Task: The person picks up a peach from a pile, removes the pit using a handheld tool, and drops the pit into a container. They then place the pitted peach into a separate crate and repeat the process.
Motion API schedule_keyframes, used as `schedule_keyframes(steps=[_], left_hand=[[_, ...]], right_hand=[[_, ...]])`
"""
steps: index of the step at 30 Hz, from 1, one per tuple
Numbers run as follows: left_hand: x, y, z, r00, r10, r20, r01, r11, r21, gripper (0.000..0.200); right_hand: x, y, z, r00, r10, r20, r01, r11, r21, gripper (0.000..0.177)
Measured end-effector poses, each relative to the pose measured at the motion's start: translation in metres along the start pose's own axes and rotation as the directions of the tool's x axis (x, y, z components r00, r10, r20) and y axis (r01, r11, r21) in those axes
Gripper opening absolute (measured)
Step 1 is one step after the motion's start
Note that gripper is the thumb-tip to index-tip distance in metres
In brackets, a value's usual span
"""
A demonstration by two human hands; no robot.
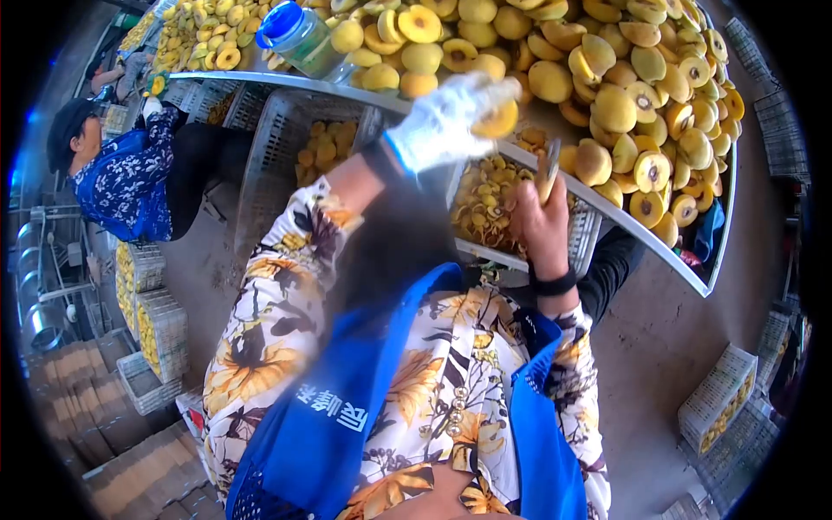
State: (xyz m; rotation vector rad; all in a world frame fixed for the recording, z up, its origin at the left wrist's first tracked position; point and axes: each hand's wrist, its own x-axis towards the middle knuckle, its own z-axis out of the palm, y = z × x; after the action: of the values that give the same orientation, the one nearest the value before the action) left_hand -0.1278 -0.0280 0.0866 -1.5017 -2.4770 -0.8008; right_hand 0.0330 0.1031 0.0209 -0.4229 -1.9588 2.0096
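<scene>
My left hand [442, 123], in a white glove and slightly blurred, holds a halved yellow peach [496, 120] in its fingertips near the table's edge. My bare right hand [542, 221] is wrapped round a small tool with a light handle [548, 173], perhaps a knife; its working end is hard to make out. Below both hands stands a plastic crate [589, 230] with peach scraps [485, 204] in it. Beyond them, a large heap of halved peaches [615, 108] covers the metal-edged table [663, 251], some with brown stone hollows facing up.
A clear jar with a blue lid [299, 39] lies among the peaches. Left of the scraps, another crate [260, 173] holds peach pieces. A co-worker [126, 178] sits at the far left. Filled crates [156, 334] are stacked behind on the left; another crate [719, 394] stands at right.
</scene>
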Motion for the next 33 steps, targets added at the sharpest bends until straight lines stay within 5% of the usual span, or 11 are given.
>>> schedule_keyframes(steps=[2,5,7,9,13,15,17,19,23,28,33], left_hand=[[-0.015,0.027,0.0,0.996,0.085,0.036,-0.082,0.994,-0.067,0.062],[-0.033,0.037,0.008,0.992,0.12,-0.04,-0.125,0.977,-0.173,0.063],[-0.043,0.05,0.009,0.978,-0.198,-0.065,0.136,0.843,-0.521,0.058],[-0.051,0.063,0.033,0.859,-0.51,0.041,0.228,0.31,-0.923,0.053],[-0.059,0.042,0.078,0.608,-0.696,0.382,0.104,-0.406,-0.908,0.043],[-0.055,0.047,0.078,0.616,-0.784,0.078,0.055,-0.056,-0.997,0.037],[-0.048,0.052,0.068,0.576,-0.818,0.014,0.049,0.018,-0.999,0.031],[-0.042,0.056,0.05,0.499,-0.841,0.209,0.071,-0.201,-0.977,0.026],[-0.039,0.059,0.055,0.495,-0.857,0.148,0.069,-0.131,-0.989,0.027],[-0.041,0.057,0.058,0.553,-0.823,0.131,0.126,-0.073,-0.989,0.026],[-0.04,0.05,0.043,0.654,-0.695,0.299,0.39,-0.028,-0.92,0.022]], right_hand=[[0.011,-0.009,0.008,0.998,0.027,0.064,-0.044,0.958,0.285,0.027],[0.01,-0.017,0.024,1.0,0.024,-0.009,-0.02,0.937,0.349,0.02],[0.004,-0.023,0.024,0.992,0.127,0.013,-0.121,0.903,0.413,0.019],[0.002,-0.019,0.026,0.99,0.139,0.008,-0.133,0.925,0.357,0.019],[-0.002,-0.008,0.027,0.979,-0.126,-0.161,0.057,0.924,-0.377,0.027],[-0.008,-0.014,0.025,0.977,-0.179,-0.116,0.079,0.808,-0.584,0.028],[-0.02,-0.03,0.021,0.999,-0.039,-0.021,0.017,0.785,-0.619,0.028],[-0.029,-0.025,0.017,0.997,-0.017,0.075,0.059,0.794,-0.606,0.024],[-0.033,-0.02,0.016,0.977,-0.128,0.168,0.203,0.793,-0.575,0.022],[-0.035,-0.029,0.019,0.975,-0.022,0.223,0.159,0.772,-0.616,0.021],[-0.037,-0.015,0.018,0.941,-0.119,0.316,0.303,0.713,-0.633,0.023]])
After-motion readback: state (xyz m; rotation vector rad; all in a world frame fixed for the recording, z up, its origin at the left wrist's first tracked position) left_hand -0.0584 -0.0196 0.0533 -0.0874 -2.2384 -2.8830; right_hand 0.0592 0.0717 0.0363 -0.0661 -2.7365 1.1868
